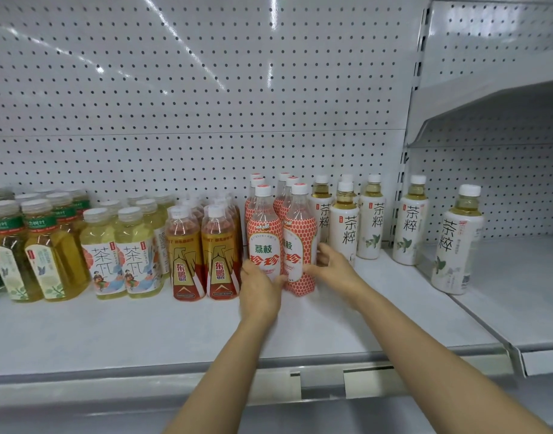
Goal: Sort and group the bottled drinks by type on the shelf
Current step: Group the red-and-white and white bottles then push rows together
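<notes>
Shelf edge [175,375]: grey lip crossing the lower frame; both forearms pass over it from bottom centre.

Left hand [259,291]: centre frame, fingers curled round the lower body of the front-left lychee bottle [264,242], thumb lying towards the gap between the two front bottles. Bottle upright, base hidden by the hand.

Right hand [333,270]: just right of centre, fingers and thumb wrapped round the lower half of the front-right lychee bottle [300,242], fingertips on its right flank, close to the nearest white tea bottle [344,225]. Bottle upright on the shelf, touching its left neighbour.

Lychee group: red-and-white honeycomb labels, white caps, two files running back from the front pair.

Left of centre: red-gold bottles [203,245] in two files; next, pale yellow tea bottles [122,252]; far left, green-capped tea bottles [34,252].

Right of centre: white tea bottles, several grouped near the lychee files, one [409,220] further right, one [456,242] well apart at the right, nearer the front.

Pegboard [206,89]: white perforated back panel, upper frame.
</notes>
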